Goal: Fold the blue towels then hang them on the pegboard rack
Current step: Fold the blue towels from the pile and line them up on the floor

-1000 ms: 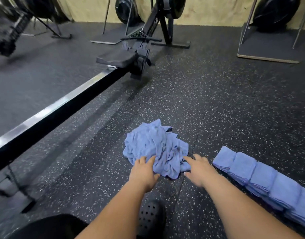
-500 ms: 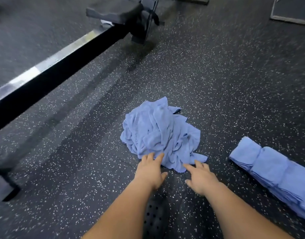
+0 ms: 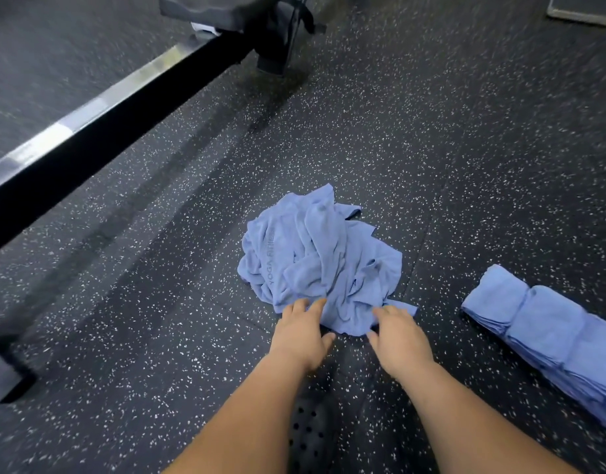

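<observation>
A crumpled heap of blue towels [image 3: 320,258] lies on the speckled black floor in the middle of the view. My left hand [image 3: 300,331] reaches to the heap's near edge, fingers extended and touching the cloth. My right hand [image 3: 395,333] is at the heap's near right corner, its fingertips on the cloth. A row of folded blue towels [image 3: 548,331] lies on the floor at the right. The pegboard rack is out of view.
A rowing machine's long black and silver rail [image 3: 99,121] runs diagonally across the upper left, with its seat [image 3: 223,12] at the top. A black perforated clog [image 3: 310,436] shows between my forearms. A board's edge [image 3: 585,12] sits at the top right.
The view has tilted down and closer to the floor. Both hands have come together onto the near edge of the crumpled heap, the right hand moving left onto the cloth.
</observation>
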